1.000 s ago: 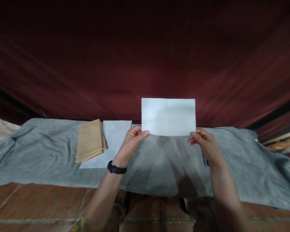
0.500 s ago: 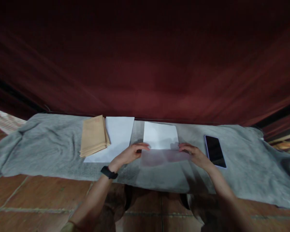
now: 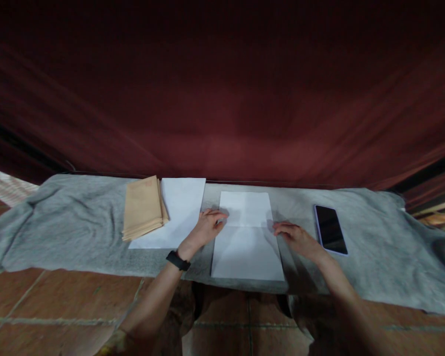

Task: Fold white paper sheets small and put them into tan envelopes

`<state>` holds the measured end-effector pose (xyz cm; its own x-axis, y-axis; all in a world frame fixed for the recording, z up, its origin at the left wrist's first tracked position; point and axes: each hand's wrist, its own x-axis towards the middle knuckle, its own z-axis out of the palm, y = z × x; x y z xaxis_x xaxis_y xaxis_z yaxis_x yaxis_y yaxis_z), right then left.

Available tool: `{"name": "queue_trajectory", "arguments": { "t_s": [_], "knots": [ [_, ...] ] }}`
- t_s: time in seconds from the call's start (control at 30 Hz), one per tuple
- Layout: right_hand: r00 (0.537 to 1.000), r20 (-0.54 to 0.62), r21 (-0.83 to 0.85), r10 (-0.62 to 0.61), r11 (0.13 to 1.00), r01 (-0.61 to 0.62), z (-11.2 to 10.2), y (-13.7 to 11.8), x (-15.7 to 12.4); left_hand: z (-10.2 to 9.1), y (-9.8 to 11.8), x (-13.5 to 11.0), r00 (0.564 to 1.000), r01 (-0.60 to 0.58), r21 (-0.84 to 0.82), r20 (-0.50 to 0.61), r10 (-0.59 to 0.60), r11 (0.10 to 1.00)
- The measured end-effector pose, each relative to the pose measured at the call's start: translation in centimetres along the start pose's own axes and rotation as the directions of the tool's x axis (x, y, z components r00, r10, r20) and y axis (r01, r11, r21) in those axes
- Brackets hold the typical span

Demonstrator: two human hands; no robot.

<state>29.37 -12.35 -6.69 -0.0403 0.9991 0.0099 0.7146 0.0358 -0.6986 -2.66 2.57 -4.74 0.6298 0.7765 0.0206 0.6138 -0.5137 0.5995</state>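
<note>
A white sheet of paper (image 3: 246, 252) lies flat in front of me, with a crease running across its middle. Over its left edge, near the crease, my left hand (image 3: 209, 225) has its fingers stretched out and holds nothing. At the right edge my right hand (image 3: 294, 238) is open too, its bent fingers by the end of the crease; whether the fingertips touch the paper I cannot tell. A black band (image 3: 178, 260) circles my left wrist.
Further left, a stack of brown envelopes (image 3: 143, 205) partly covers more white paper (image 3: 183, 207). A phone (image 3: 331, 230) lies to the right. All rest on a grey cloth (image 3: 374, 247), with a dark red fabric wall (image 3: 241, 123) behind and tiled floor (image 3: 66, 296) below.
The sheet's near half was lifted and blurred between my hands; now the sheet lies flat, opened out. My left hand has let go and shifted slightly up; my right hand has also released it.
</note>
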Motion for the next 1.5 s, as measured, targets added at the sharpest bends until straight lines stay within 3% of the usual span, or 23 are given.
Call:
{"name": "queue_trajectory", "arguments": {
  "t_s": [0.1,0.2,0.3,0.43,0.57,0.87,1.13,1.23,1.37,1.5],
  "knots": [
    [0.985,-0.161,-0.007,0.065,0.998,-0.067,1.0,-1.1,2.0,2.3,1.8,1.6,0.993,-0.079,0.133,-0.073,0.090,0.988],
    [0.961,-0.276,-0.014,0.011,1.000,-0.015,3.2,-2.9,5.0,5.0,3.3,3.3,0.986,-0.136,0.224,-0.063,0.154,0.965],
    [0.956,-0.290,-0.085,-0.047,0.996,0.023,6.1,-4.6,7.7,7.1,3.7,4.7,0.992,-0.098,0.310,-0.048,0.119,0.946],
    [0.962,-0.268,-0.285,-0.047,0.958,-0.033,9.1,-5.1,9.4,8.5,3.4,5.7,0.997,-0.061,0.369,-0.022,0.074,0.927],
    [0.952,-0.305,-0.390,-0.009,0.913,-0.116,9.9,-3.9,9.7,8.7,3.0,6.0,0.998,-0.005,0.388,-0.062,0.031,0.922],
    [0.900,-0.434,-0.430,0.048,0.866,-0.254,8.6,-1.1,8.9,7.2,0.3,5.4,0.975,0.166,0.405,-0.202,-0.089,0.899],
    [0.867,-0.496,-0.521,0.047,0.782,-0.341,8.5,-0.7,8.5,6.4,-0.2,5.1,0.973,0.223,0.518,-0.175,-0.153,0.826],
    [0.869,-0.494,-0.542,-0.014,0.787,-0.295,9.3,-2.1,8.6,6.5,-0.1,5.2,0.974,0.220,0.534,-0.166,-0.153,0.817],
    [0.918,-0.383,-0.560,-0.108,0.817,-0.137,11.1,-3.9,8.5,6.6,-0.2,5.1,0.974,0.215,0.532,-0.181,-0.138,0.819],
    [0.926,-0.371,-0.549,-0.076,0.822,-0.152,11.7,-3.8,7.9,6.6,-0.3,5.0,0.974,0.208,0.530,-0.190,-0.124,0.822]
  ]
}}
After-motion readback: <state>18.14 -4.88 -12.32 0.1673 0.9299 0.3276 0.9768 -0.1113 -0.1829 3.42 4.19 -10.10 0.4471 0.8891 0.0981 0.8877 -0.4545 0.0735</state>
